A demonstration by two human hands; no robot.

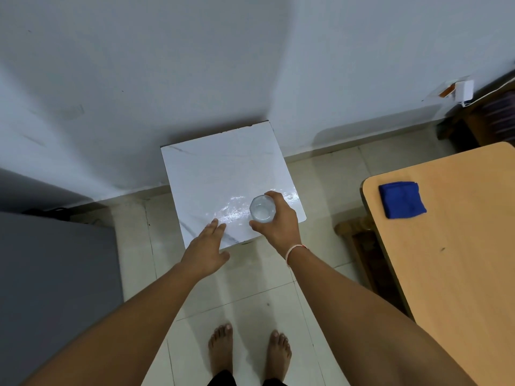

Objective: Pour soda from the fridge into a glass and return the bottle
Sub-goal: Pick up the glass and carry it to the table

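A clear glass (262,208) stands upright at the near right corner of a small white marble-topped table (217,174). My right hand (278,221) is wrapped around the glass from the right side. The glass looks empty, seen from above. My left hand (206,249) hovers flat over the table's near left edge, fingers together and holding nothing. A grey fridge (55,274) stands at the left, its door shut. No soda bottle is in view.
A wooden table (451,246) fills the right side, with a folded blue cloth (402,200) on its far corner. A white wall rises behind the small table. The floor is pale tile, with my bare feet (248,355) on it.
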